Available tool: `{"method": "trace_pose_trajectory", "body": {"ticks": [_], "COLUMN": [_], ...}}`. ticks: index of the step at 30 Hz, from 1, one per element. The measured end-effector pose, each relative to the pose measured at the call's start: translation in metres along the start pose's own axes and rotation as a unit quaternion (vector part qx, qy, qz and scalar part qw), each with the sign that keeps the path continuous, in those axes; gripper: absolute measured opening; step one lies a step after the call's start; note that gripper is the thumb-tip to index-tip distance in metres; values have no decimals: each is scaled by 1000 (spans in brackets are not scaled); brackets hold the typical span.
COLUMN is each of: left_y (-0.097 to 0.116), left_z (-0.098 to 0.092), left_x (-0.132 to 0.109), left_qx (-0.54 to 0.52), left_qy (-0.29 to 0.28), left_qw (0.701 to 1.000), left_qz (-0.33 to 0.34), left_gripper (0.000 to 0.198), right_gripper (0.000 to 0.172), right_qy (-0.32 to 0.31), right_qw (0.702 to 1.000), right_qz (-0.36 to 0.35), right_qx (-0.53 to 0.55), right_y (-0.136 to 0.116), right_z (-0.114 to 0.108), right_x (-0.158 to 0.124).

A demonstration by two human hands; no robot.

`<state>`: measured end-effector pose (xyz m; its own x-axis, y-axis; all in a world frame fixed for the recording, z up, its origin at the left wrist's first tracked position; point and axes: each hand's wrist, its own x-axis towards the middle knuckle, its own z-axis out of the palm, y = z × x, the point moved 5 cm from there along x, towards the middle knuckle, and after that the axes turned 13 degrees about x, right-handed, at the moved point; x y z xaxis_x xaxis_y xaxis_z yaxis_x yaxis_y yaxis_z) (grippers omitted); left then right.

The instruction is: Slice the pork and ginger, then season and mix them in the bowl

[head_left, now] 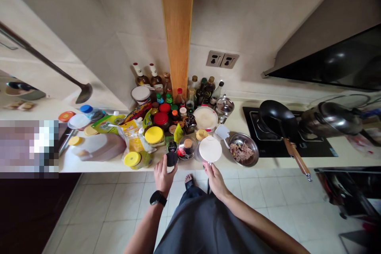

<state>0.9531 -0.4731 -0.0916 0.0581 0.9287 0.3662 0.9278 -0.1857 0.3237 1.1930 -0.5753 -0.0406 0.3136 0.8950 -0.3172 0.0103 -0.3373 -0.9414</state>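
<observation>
My left hand (pixel 163 174), with a black watch on the wrist, closes its fingers and thumb around a round black lid (pixel 172 159) at the counter's front edge. Whether a jar sits under that lid is hidden. My right hand (pixel 216 181) has its fingers closed at the front of a round canister with a white lid (pixel 210 149), by its small metal clasp. Right of the canister stands a steel bowl (pixel 256 154) with pieces of raw meat (pixel 241 152) in it. A clear, round seasoning box (pixel 187 149) stands between my hands.
Jars, including a yellow-lidded jar (pixel 154 135), and bottles (pixel 204 89) crowd the counter's back. A large plastic jug (pixel 101 147) lies at left. The black wok (pixel 275 117) and a steel pot (pixel 330 119) stand on the hob, the wok's wooden handle (pixel 297 158) overhanging the counter.
</observation>
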Motion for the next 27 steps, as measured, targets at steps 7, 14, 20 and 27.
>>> {"method": "trace_pose_trajectory", "body": {"ticks": [7, 14, 20, 27], "left_y": [10, 45, 117, 243], "left_z": [-4, -35, -6, 53], "left_x": [5, -42, -85, -90], "left_qx": [4, -29, -192, -296], "left_qy": [-4, 7, -220, -298], "left_qw": [999, 996, 956, 907], "left_qz": [-46, -85, -30, -32], "left_gripper": [74, 54, 16, 18], "right_gripper": [48, 63, 80, 78], "right_qy": [66, -90, -177, -398], "right_qw": [974, 860, 817, 706], "right_qz": [-77, -217, -263, -326], "right_qx": [-200, -453, -482, -487], "right_y": [-10, -46, -63, -68], "right_z": [-97, -140, -158, -141], "right_x": [26, 115, 179, 235]}}
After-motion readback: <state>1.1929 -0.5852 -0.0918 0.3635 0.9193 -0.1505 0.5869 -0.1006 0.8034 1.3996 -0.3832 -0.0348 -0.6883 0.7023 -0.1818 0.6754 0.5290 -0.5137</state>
